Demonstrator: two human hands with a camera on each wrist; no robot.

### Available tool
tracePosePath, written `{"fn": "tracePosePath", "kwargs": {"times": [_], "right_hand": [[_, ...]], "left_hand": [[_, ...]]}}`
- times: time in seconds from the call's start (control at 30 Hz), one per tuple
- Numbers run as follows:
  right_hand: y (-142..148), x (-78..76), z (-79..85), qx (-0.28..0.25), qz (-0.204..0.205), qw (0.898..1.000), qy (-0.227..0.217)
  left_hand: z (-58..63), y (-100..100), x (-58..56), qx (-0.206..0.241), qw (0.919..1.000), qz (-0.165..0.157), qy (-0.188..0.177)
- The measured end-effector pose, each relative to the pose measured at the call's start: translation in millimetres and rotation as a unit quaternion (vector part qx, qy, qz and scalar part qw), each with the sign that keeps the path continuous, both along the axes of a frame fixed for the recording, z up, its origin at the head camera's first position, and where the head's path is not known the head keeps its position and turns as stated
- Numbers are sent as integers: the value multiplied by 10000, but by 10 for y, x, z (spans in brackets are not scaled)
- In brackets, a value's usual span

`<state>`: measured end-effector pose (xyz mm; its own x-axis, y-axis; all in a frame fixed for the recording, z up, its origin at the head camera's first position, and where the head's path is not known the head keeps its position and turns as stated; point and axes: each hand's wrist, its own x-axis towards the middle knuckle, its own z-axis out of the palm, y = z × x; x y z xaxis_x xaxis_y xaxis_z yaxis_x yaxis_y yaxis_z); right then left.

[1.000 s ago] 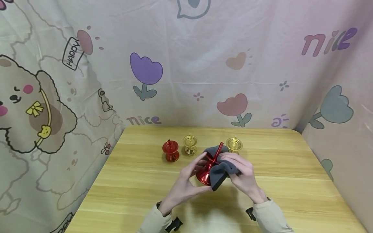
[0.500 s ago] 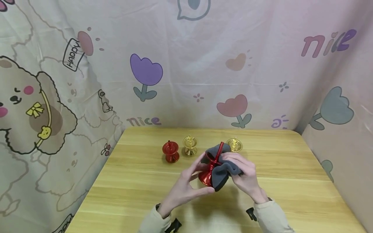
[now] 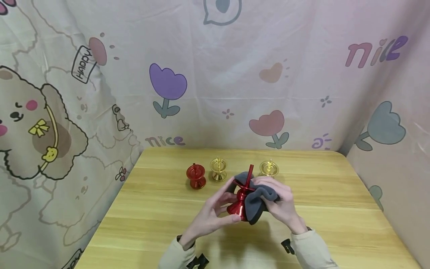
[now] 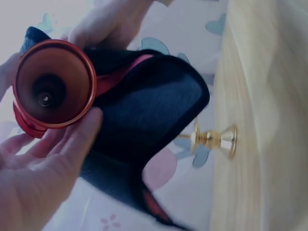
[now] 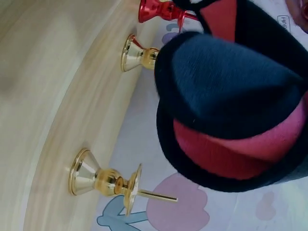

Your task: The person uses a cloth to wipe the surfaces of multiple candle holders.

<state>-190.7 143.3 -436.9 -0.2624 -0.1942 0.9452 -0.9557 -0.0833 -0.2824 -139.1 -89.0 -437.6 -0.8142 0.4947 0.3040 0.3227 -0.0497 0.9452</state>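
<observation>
My left hand [image 3: 214,217] holds a shiny red metal candle holder [image 3: 237,209] above the table, thumb at its flared base and fingers up by its dish. A thin stem rises from the dish, leaning slightly right. In the left wrist view the hollow underside of the red candle holder [image 4: 57,67] faces the camera. My right hand [image 3: 281,200] grips a folded dark grey cloth [image 3: 256,201] against the candle holder's right side and around behind its dish. Black edging and a pink-red reverse show on the cloth [image 5: 226,91] in the right wrist view, which hides the right fingers.
Behind my hands on the wooden table [image 3: 151,216] stand another red candle holder [image 3: 196,176] and a gold one [image 3: 218,171] beside it. A second gold candle holder [image 3: 268,168] stands farther right, its lower part covered by my right hand. A printed curtain [image 3: 208,74] hangs behind.
The held candle holder has moved slightly left and down, and its stem stands more upright. The cloth moves with it, still pressed to its side. The other candle holders have stayed put.
</observation>
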Motion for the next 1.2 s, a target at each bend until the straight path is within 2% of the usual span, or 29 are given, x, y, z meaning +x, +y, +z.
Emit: {"fn": "tracePosePath", "kwargs": {"times": [0.13,0.23,0.33,0.43,0.47,0.53,0.63,0.73,0.83,0.9,1.0,1.1,1.17,1.2], "right_hand": [[-12,-8,-3,70,-321,9994,98],[-28,-10,5,150,-448,9987,168],[-46,-9,6,61,-243,9997,83],[-56,-8,3,-135,82,9998,-151],[-58,-7,1,-189,149,9995,-215],[-58,-6,-4,-241,187,9991,-302],[-54,-7,-4,-172,-1,9996,-241],[-50,-12,4,-39,-201,9998,-85],[-50,-15,17,99,-269,9996,22],[-49,-15,24,174,-248,9995,39],[-37,-12,19,202,-66,9998,-59],[-22,-6,13,148,131,9996,-207],[-12,-3,7,107,178,9994,-284],[-8,-2,4,95,136,9995,-282]], "left_hand": [[-24,20,20,-497,9966,474,461],[-40,39,34,-469,9941,618,757],[-45,28,43,-16,9972,370,656],[-38,-6,37,546,9979,-138,332],[-33,-19,35,618,9976,-265,183],[-20,-37,32,521,9980,-351,106],[4,-43,40,19,9996,-33,291],[16,-21,51,-476,9950,422,763],[22,6,64,-689,9902,692,1002],[19,10,69,-694,9892,713,1074],[14,-10,74,-319,9960,430,710],[18,-37,69,53,9999,26,156],[23,-41,67,55,9999,-86,-52],[24,-36,65,-33,10000,-76,-36]]}}
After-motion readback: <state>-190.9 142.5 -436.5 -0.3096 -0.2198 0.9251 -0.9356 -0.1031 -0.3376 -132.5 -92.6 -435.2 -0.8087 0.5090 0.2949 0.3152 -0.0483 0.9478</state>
